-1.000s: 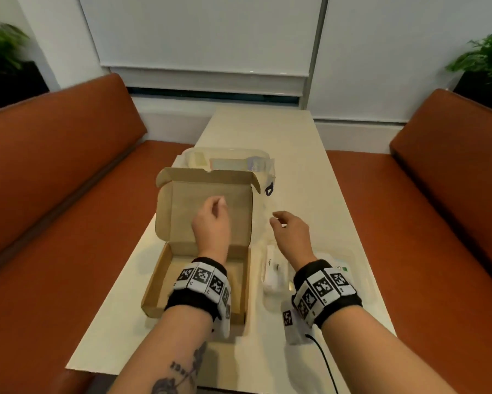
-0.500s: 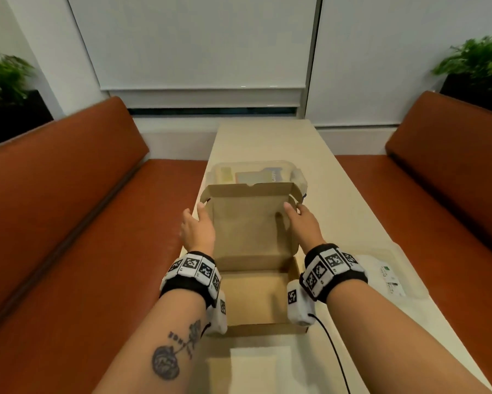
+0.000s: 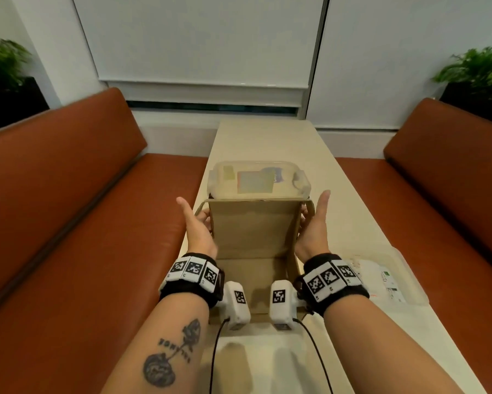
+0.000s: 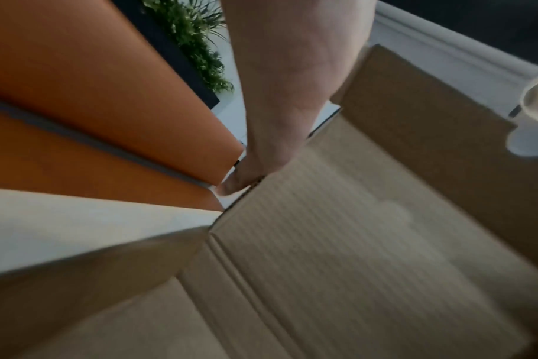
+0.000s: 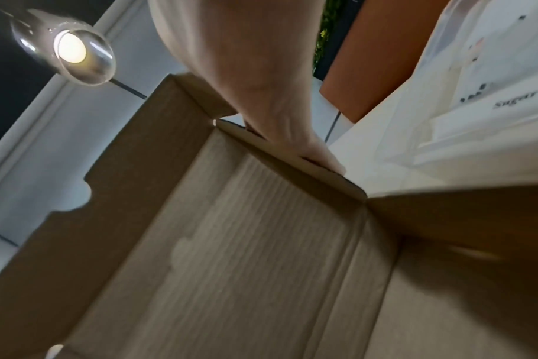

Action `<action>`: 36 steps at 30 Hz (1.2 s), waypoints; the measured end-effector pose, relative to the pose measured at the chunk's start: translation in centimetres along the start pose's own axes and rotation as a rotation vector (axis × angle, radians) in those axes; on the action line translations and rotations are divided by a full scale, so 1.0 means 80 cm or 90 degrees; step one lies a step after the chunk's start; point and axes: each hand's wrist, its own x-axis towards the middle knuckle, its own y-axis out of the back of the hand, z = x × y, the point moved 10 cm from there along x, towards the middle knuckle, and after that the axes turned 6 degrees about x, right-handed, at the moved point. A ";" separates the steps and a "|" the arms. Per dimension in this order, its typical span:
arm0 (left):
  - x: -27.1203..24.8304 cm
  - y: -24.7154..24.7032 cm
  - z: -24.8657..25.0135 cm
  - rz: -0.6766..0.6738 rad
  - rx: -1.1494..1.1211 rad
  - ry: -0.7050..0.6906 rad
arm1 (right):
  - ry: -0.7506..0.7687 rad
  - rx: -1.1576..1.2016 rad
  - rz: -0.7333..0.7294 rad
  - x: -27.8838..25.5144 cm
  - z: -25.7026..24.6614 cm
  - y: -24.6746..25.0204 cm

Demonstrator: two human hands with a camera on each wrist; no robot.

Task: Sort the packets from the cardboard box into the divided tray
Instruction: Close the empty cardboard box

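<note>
The brown cardboard box (image 3: pixel 256 231) stands open on the table in front of me, its lid upright. No packet shows on the box floor. My left hand (image 3: pixel 199 228) is at the lid's left edge, thumb raised, with its fingers (image 4: pixel 234 187) lying fairly straight against the side flap. My right hand (image 3: pixel 313 226) mirrors it on the right edge, its fingers (image 5: pixel 320 155) lying along that flap. The clear divided tray (image 3: pixel 409 268) lies right of the box and holds white sugar packets (image 3: pixel 381 277), also visible in the right wrist view (image 5: pixel 492 85).
A clear lidded plastic container (image 3: pixel 259 177) with coloured packets sits just behind the box lid. The narrow cream table (image 3: pixel 338 194) runs between two orange benches (image 3: pixel 68 209). Potted plants (image 3: pixel 477 69) stand in both far corners.
Both hands went from in front of the lid to its two side edges, then slid up to the side flaps with thumbs lifted. My view has shifted to centre on the box.
</note>
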 end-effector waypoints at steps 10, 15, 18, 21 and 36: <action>-0.011 0.020 -0.016 -0.041 -0.026 -0.015 | -0.014 -0.193 0.001 -0.012 0.002 0.029; -0.011 0.042 -0.011 -0.023 0.002 -0.056 | 0.052 -0.324 -0.003 -0.025 -0.006 0.027; -0.014 0.061 -0.018 -0.018 0.065 -0.066 | 0.098 -0.453 0.022 -0.037 -0.009 0.039; -0.019 0.082 -0.025 0.008 0.126 -0.082 | 0.113 -0.561 0.008 -0.052 -0.002 0.051; -0.013 0.113 -0.071 0.143 0.500 -0.005 | 0.072 -0.771 0.098 -0.062 0.058 0.100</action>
